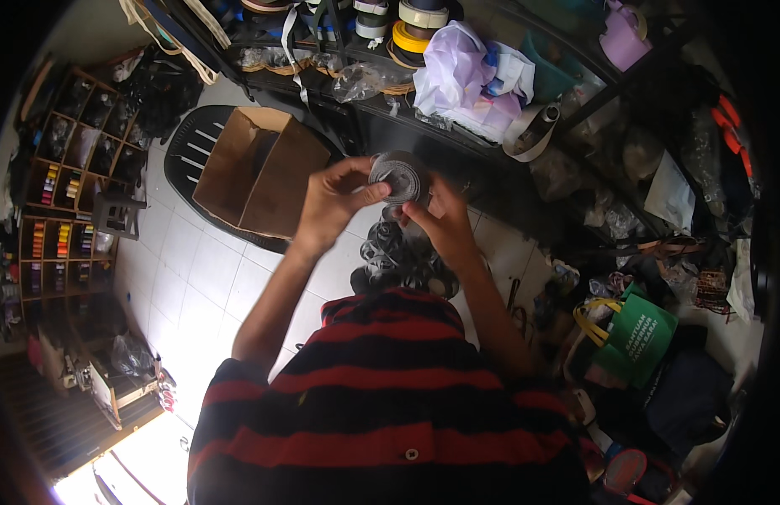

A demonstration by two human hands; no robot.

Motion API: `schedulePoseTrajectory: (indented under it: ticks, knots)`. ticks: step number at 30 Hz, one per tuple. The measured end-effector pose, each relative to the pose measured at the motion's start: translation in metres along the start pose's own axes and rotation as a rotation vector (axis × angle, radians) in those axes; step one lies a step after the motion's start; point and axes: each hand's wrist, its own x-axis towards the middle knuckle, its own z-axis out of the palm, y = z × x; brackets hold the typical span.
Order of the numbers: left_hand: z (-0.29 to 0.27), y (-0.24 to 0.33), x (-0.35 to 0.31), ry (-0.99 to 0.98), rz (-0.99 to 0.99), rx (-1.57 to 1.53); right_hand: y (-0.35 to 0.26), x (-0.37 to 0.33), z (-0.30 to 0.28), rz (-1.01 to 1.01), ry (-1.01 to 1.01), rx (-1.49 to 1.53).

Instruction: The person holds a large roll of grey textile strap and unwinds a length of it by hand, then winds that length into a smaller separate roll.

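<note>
Both my hands hold up a grey roll of webbing strap (398, 178), its coiled edge facing up. My left hand (335, 198) grips the roll's left side, the thumb lying across the coil. On the other side my right hand (445, 217) closes round the right and lower edge, thumb at the bottom of the roll. Below the hands, a pile of dark grey rolls (390, 257) sits close in front of my body; my striped shirt hides part of it.
An open cardboard box (264, 181) rests on a black slatted chair (192, 160) at the left. Ahead stands a shelf with tape rolls (411, 38) and plastic bags (457, 76). A green bag (638, 337) lies among clutter at right. Thread spools fill a wooden rack (70, 215) far left.
</note>
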Motion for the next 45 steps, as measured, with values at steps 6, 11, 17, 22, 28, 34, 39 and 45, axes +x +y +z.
schedulePoseTrajectory:
  ticks: [6, 11, 17, 22, 28, 34, 39, 45]
  knots:
    - [0.014, -0.028, -0.009, 0.055, 0.031, 0.053, 0.011, -0.001, 0.002, -0.045, 0.008, -0.173]
    - [-0.004, 0.021, 0.001, -0.218, 0.442, 0.682, -0.024, 0.011, -0.022, 0.135, -0.363, -0.447]
    - [-0.013, 0.018, 0.014, -0.259, 0.047, 0.358, -0.02, 0.023, -0.026, -0.076, -0.354, -0.5]
    - [0.009, -0.018, -0.004, 0.06, -0.073, -0.228, 0.004, 0.014, -0.005, -0.135, -0.01, -0.213]
    - [0.005, -0.022, -0.004, -0.038, 0.075, 0.198, -0.004, 0.009, -0.011, -0.114, -0.095, -0.491]
    - [-0.012, 0.019, 0.011, -0.324, 0.082, 0.619, -0.017, 0.016, -0.022, -0.015, -0.351, -0.715]
    - [-0.01, 0.004, 0.01, -0.112, 0.071, 0.159, -0.009, 0.012, -0.027, -0.02, -0.214, -0.242]
    - [0.04, -0.052, -0.013, 0.234, -0.008, -0.29, 0.018, 0.006, -0.008, -0.083, 0.125, 0.016]
